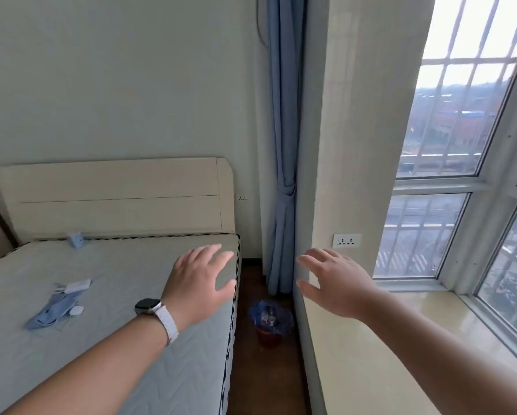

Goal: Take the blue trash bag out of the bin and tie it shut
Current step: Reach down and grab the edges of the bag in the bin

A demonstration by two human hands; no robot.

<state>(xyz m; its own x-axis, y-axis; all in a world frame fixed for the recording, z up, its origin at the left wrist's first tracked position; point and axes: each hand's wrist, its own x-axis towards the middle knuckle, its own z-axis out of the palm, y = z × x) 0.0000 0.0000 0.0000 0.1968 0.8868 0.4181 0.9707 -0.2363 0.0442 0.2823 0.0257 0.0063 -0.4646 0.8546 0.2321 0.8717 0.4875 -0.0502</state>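
No legible writing or brand anywhere. Down on the dark floor, in the narrow strip between bed (131, 310) and window ledge (371, 339): a red bin (268, 339) lined with the blue trash bag (270, 314), bag mouth open, contents unclear. Just behind it, a tied blue curtain (282, 220). Held out above, well apart from the bin: left hand (201, 280) with a white-strapped watch (157, 313), right hand (338, 280), both spread wide and empty. On the mattress, blue cloth (52, 310) and small white devices.
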